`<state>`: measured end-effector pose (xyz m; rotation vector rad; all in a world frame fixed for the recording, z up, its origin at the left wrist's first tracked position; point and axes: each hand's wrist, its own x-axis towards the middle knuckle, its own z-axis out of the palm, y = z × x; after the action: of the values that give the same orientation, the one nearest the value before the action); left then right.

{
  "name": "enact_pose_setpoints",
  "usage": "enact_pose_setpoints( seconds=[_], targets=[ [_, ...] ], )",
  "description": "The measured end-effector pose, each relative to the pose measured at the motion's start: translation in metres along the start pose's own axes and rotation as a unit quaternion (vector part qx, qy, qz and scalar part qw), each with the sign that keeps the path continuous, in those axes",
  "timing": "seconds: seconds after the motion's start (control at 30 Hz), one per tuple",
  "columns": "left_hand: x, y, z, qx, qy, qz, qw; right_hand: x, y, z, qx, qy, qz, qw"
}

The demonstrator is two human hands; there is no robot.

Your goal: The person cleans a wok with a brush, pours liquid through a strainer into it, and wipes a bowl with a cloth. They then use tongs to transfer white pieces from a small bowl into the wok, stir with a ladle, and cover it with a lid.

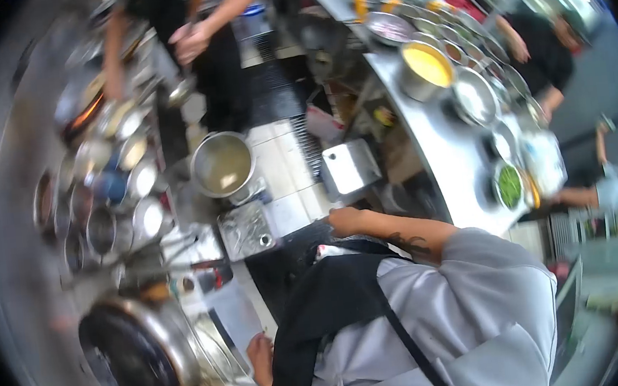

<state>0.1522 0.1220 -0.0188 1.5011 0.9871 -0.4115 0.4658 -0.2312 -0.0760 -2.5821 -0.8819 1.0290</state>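
My right hand, at the end of a tattooed forearm, hangs with curled fingers near a shiny metal box. Nothing shows in it. Beside the black apron, my left hand is low by the edge of the cooking counter. Its fingers are blurred and partly hidden, so its grip is unclear. A pot of cloudy liquid and a metal tray of clear liquid are farther ahead, to the left of my right hand.
A large dark wok and several containers line the left counter. Along the steel table are a pot of yellow liquid, bowls and chopped greens. One co-worker stands at the top; others are at the right.
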Motion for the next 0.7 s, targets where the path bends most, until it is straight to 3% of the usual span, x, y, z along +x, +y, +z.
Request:
enact_pose_setpoints(
  seconds=[0.07, 0.13, 0.23, 0.3, 0.33, 0.4, 0.47, 0.5, 0.6, 0.63, 0.67, 0.7],
  targets=[
    [0.127, -0.069, -0.005, 0.171, -0.055, 0.123, 0.976, -0.015, 0.004, 0.012, 0.032, -0.014, 0.038, 0.999],
    [0.102, 0.029, 0.041, 0.238, -0.005, 0.157, 0.959, -0.039, 0.011, 0.029, 0.069, 0.039, 0.048, 0.996],
    [0.164, 0.046, 0.048, 0.220, 0.076, 0.126, 0.964, -0.080, 0.024, 0.048, 0.092, 0.052, 0.130, 0.986],
    [0.226, 0.032, 0.039, 0.255, 0.186, 0.185, 0.931, -0.108, 0.029, 0.059, 0.105, 0.051, 0.201, 0.973],
    [0.313, -0.018, 0.014, 0.312, 0.260, 0.259, 0.876, -0.125, 0.030, 0.064, 0.113, 0.059, 0.234, 0.964],
    [0.307, 0.018, 0.016, 0.308, 0.239, 0.212, 0.896, -0.158, 0.037, 0.084, 0.129, 0.064, 0.294, 0.945],
    [0.327, 0.020, 0.017, 0.236, 0.235, 0.231, 0.914, -0.188, 0.050, 0.121, 0.145, 0.059, 0.346, 0.925],
    [0.331, 0.027, 0.024, 0.305, 0.274, 0.119, 0.904, -0.203, 0.052, 0.136, 0.152, 0.058, 0.368, 0.916],
    [0.361, 0.020, 0.032, 0.341, 0.261, 0.092, 0.898, -0.239, 0.060, 0.194, 0.173, 0.038, 0.403, 0.898],
    [0.349, 0.024, 0.037, 0.280, 0.229, 0.073, 0.929, -0.250, 0.060, 0.211, 0.170, 0.024, 0.406, 0.898],
    [0.350, 0.022, 0.042, 0.291, 0.262, 0.096, 0.915, -0.261, 0.061, 0.232, 0.178, 0.037, 0.408, 0.895],
    [0.349, 0.019, 0.046, 0.303, 0.296, 0.116, 0.898, -0.270, 0.053, 0.231, 0.302, -0.039, 0.470, 0.828]
  ],
)
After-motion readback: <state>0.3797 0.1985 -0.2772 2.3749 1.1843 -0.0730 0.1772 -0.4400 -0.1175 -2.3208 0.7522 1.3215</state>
